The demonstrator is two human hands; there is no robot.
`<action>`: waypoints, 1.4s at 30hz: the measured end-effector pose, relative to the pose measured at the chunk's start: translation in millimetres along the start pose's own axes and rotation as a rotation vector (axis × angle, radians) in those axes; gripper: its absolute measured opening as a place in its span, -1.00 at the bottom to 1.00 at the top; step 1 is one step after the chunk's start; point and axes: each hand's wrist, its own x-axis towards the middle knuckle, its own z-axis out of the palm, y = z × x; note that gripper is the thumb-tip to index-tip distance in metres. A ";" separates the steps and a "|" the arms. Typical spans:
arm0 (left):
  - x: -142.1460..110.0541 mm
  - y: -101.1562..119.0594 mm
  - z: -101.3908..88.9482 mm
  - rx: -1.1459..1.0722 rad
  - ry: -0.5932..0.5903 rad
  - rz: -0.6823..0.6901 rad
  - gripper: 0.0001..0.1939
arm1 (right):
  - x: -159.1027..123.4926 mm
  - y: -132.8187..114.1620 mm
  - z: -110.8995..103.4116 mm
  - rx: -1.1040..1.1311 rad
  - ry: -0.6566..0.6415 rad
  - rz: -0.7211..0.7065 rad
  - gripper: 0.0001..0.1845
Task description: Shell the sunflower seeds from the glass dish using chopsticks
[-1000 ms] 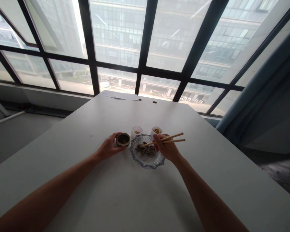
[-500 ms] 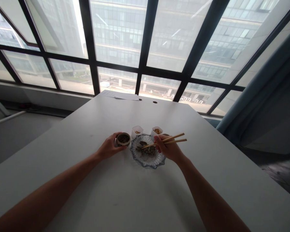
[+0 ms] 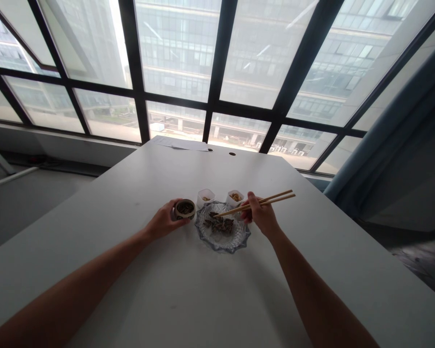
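My left hand (image 3: 166,218) is wrapped round a small round pot (image 3: 185,210) that stands on the table and holds dark, thin pieces. In my right hand (image 3: 260,214) is a pair of chopsticks (image 3: 255,204), their tips over the far left part of a clear glass dish (image 3: 241,243) with a scalloped rim. Dark striped pieces that look like sunflower seeds (image 3: 222,225) lie heaped in the dish. Whether the chopstick tips grip a piece is too small to tell.
Behind the dish stand two small white cups, the left cup (image 3: 205,197) with a little light-brown stuff, the right cup (image 3: 235,197) with more yellowish-brown pieces. Paper (image 3: 181,144) lies at the far end of the white table (image 3: 137,285). A blue-grey curtain (image 3: 391,125) hangs at the right.
My right hand has shifted to the right, and the chopsticks lie flatter, with their tips moved up toward the dish's far side. The left hand and the pot have stayed put.
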 end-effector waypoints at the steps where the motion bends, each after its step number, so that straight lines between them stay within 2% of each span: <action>1: 0.2 -0.2 0.1 0.004 -0.001 -0.003 -0.30 | 3.4 0.3 -2.6 0.051 0.042 0.050 -0.47; 4: 1.1 -1.1 0.8 0.024 0.001 -0.011 -0.31 | 11.9 -0.5 -11.0 0.219 0.121 0.155 -0.51; 7: 1.7 -4.2 1.9 0.062 0.017 -0.007 -0.31 | 17.6 -3.3 -17.8 0.355 0.154 0.194 -0.55; 12: 1.6 -14.6 3.5 0.087 0.050 -0.035 -0.14 | 26.2 -8.6 -28.9 0.505 0.182 0.202 -0.55; 17: 1.2 -11.0 -0.8 0.121 0.132 -0.003 -0.15 | 29.7 -22.6 -47.9 0.567 0.057 0.136 -0.48; 20: 4.9 8.4 -1.6 0.201 0.196 0.090 -0.23 | 24.9 -35.8 -59.4 0.624 -0.054 0.108 -0.48; 22: 11.1 27.1 3.1 0.253 0.181 0.159 -0.26 | 21.3 -42.9 -65.0 0.638 -0.105 0.086 -0.48; 24: 20.8 47.2 13.6 0.291 0.125 0.213 -0.28 | 19.6 -46.7 -68.8 0.618 -0.122 0.040 -0.47; 26: 33.5 65.7 30.2 0.314 0.041 0.246 -0.30 | 19.6 -47.1 -71.5 0.519 -0.063 -0.036 -0.43; 30: 62.0 92.6 74.9 0.300 -0.102 0.225 -0.10 | 18.7 -44.2 -76.2 0.059 0.150 -0.293 -0.36; 33: 81.5 107.5 107.3 0.309 -0.226 0.207 0.02 | 15.0 -44.6 -78.6 -0.178 0.129 -0.453 -0.30; 37: 103.1 122.6 135.4 0.410 -0.385 0.155 0.09 | 12.6 -47.4 -79.8 -0.285 0.084 -0.480 -0.26; 42: 120.4 124.7 148.6 0.472 -0.446 0.115 0.04 | 13.5 -49.8 -82.4 -0.333 0.100 -0.436 -0.26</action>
